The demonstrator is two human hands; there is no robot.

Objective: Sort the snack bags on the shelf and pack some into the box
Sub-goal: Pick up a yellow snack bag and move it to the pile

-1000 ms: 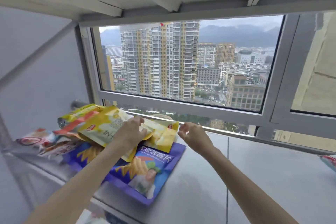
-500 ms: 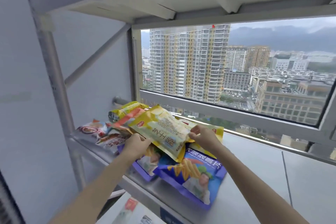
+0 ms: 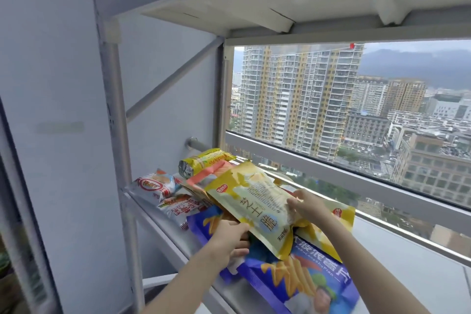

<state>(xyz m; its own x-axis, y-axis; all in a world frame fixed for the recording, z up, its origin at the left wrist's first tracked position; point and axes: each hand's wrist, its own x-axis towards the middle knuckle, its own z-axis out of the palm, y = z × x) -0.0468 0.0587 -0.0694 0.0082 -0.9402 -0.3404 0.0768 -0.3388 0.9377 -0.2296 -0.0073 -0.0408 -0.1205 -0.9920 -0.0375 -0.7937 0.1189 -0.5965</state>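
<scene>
Both hands, left hand [image 3: 230,237] and right hand [image 3: 304,205], grip yellow bag [image 3: 254,201] over shelf [image 3: 407,275].

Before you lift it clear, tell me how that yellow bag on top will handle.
The yellow bag is probably floppy: its film creases between the left hand and right hand. It looks puffy, likely light. The glossy surface may slip.

The right stretch of the shelf [image 3: 397,270] lies bare, giving open room between the snack pile and the window frame [image 3: 331,163]. The left end is crowded with overlapping bags up to the upright post [image 3: 119,135]. The upper shelf board [image 3: 254,5] caps the space overhead, and a diagonal brace [image 3: 173,76] crosses behind the pile.
</scene>
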